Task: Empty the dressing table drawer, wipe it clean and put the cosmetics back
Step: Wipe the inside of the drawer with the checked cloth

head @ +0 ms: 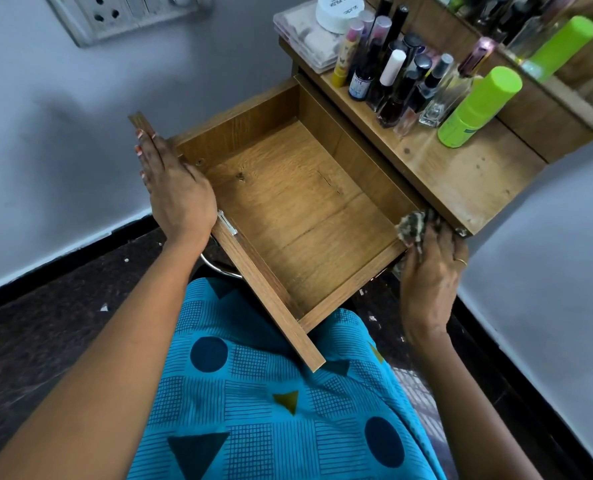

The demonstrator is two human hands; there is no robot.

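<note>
The wooden drawer (298,202) is pulled out over my lap and holds nothing. My left hand (174,185) lies flat with straight fingers on the drawer's front panel, near its left end. My right hand (430,268) grips a dark patterned cloth (411,226) at the drawer's right side wall, just below the tabletop's edge. The cosmetics (395,71), several bottles, tubes and nail polishes, stand crowded on the dressing table top (461,168). A green spray bottle (475,109) stands at their right end.
A white jar (336,12) sits on a clear flat case (302,32) at the table's far end. A mirror (547,39) rises behind the bottles. Grey walls stand left and right, with a switchboard (115,15) on the left one. Dark floor lies below.
</note>
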